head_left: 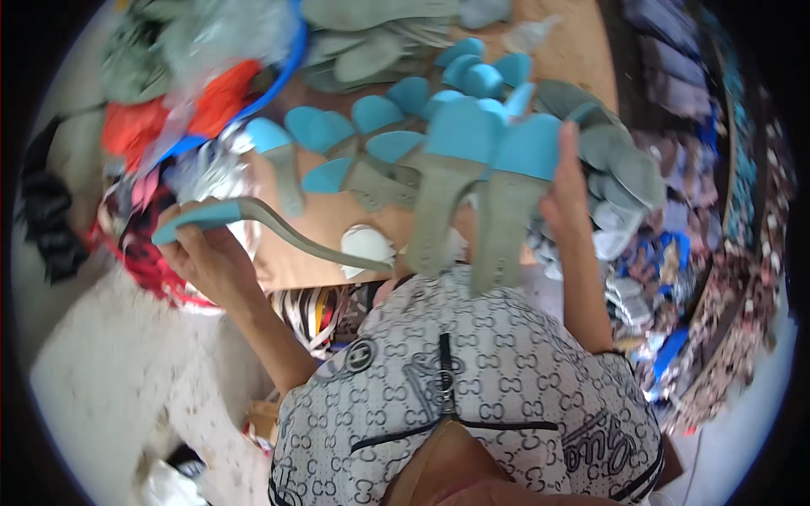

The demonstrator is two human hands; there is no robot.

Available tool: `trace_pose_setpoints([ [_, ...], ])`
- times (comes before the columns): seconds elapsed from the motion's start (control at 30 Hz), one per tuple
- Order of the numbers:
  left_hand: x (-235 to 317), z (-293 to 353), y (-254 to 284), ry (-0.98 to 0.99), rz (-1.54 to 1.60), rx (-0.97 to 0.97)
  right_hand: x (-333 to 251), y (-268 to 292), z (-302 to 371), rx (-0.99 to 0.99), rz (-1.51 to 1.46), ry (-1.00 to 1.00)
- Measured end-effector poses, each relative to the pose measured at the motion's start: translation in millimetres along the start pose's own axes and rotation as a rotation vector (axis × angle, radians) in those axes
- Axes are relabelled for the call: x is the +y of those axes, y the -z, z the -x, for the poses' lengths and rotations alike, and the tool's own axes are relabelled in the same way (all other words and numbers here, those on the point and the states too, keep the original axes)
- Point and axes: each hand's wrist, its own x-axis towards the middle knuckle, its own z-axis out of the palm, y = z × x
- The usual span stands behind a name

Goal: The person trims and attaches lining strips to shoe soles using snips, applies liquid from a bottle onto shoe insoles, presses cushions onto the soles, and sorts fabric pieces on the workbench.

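Observation:
My left hand [207, 253] is closed round the turquoise end of a curved shoe insole [283, 226]. That insole shows nearly edge-on, its grey-green end reaching right over the table's front edge. On the right, my right hand [565, 190] grips the side of a turquoise-and-grey shoe insole [510, 215], its turquoise end up. Another upright shoe insole [439, 185] stands close to its left; whether my right hand holds that one too, I cannot tell. Behind them lie several loose insoles [321, 128] with turquoise ends.
Grey-green insoles [371, 59] are heaped at the back of the brown table [291, 244], more [620, 169] at its right. A white rounded piece [367, 247] lies near the front edge. At the back left is a blue basin [295, 51] with plastic bags. Stacked pieces [675, 169] fill the far right.

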Motion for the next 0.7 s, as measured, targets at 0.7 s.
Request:
trace_pose_setpoints([
  [0.7,-58,22,-74,-0.02,-0.634,-0.779,13,-12,8,-0.091,0.066,-0.046],
])
